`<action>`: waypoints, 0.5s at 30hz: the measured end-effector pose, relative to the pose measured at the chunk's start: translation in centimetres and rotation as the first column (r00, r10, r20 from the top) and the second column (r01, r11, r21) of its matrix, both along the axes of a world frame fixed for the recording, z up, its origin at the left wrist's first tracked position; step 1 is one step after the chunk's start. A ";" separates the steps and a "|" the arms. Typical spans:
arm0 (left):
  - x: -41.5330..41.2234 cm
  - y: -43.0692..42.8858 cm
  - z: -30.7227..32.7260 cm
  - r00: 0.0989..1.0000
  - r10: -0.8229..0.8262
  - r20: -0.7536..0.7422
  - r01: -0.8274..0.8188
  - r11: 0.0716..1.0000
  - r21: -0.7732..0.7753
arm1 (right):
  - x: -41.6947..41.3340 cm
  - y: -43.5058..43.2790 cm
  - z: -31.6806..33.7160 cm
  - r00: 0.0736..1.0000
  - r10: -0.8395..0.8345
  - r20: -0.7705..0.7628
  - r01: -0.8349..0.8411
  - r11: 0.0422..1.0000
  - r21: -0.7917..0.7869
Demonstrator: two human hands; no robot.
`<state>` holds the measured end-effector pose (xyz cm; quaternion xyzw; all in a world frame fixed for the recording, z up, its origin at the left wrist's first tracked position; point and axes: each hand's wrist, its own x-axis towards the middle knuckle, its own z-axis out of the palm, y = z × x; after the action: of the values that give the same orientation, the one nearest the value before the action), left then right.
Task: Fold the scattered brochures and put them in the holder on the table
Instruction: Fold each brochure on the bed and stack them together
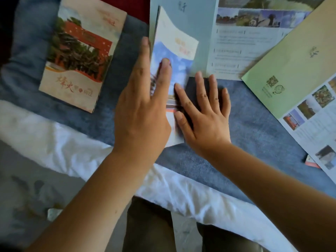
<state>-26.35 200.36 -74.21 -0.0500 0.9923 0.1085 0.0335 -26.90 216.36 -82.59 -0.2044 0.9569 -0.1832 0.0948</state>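
Blue cloth [254, 115] covers the surface, with white bedding [72, 142] along its near edge and grey floor [27, 197] at lower left. It looks like a bed rather than a worktop.

The centre brochure [174, 57], with a sky-blue and cream cover, lies folded on the cloth directly under both hands. The frame is blurred here.
- Left hand [143, 110]: flat, fingers straight and pressing down. One finger runs along the brochure's left edge and the next lies on the cover. The palm covers its lower left part.
- Right hand [203, 113]: flat, fingers spread wide. Thumb and forefinger touch the brochure's lower right edge. The other fingers lie past that edge on a dark patch.
- Neither hand grips anything.

A pale blue-grey panel sticks out behind the brochure's top.

Other brochures:
- Red-gate brochure [80, 57]: folded, well left of the left hand, apart from it.
- Open text brochure [241, 42]: unfolded at upper right, just beyond the right hand's fingertips.
- Green brochure [291, 66]: unfolded at far right, overlapping the open text brochure's right side.

Small red-edged item [311, 161] lies at the green brochure's lower edge, too small to identify. Dark trousers [149, 224] are at the bottom centre.
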 end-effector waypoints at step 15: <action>2.8 -3.3 -8.8 0.995 0.023 0.094 -0.018 0.999 -0.051 | 0.1 -1.6 -0.9 1.000 0.023 -0.008 -0.021 0.982 0.189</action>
<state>-23.56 197.10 -82.98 -0.0660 0.9914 0.0816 0.0781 -26.75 214.73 -83.44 -0.2059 0.9681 -0.0897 0.1108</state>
